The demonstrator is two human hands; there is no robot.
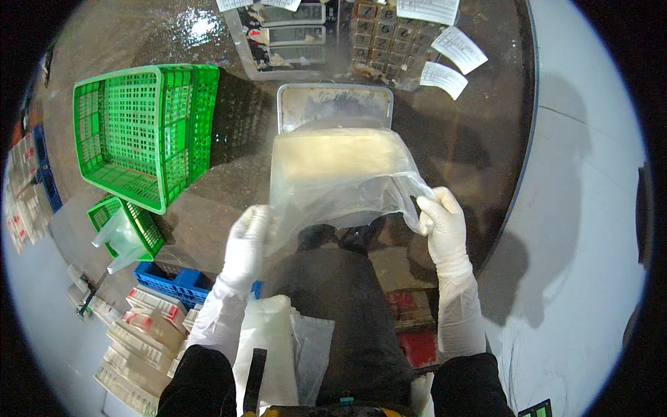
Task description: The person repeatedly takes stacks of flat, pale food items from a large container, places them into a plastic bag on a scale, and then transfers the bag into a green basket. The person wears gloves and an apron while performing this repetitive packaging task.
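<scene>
A clear plastic bag (333, 195) with a pale yellow block (338, 148) inside lies on the near part of a metal tray (333, 99) at the centre. Its open end spreads towards me. My left hand (250, 224), in a white glove, is closed on the bag's left edge. My right hand (443, 219), gloved too, grips the bunched right edge. Beyond the tray stands a digital scale panel (297, 39) with a number keypad (385, 41), both stained.
On the left stand large green plastic baskets (159, 135), nested, and a small green basket (151, 229) holding clear bags. Printed slips (443, 81) lie at the upper right. Stacked cartons (140, 349) and a blue pallet (177, 281) are at the lower left.
</scene>
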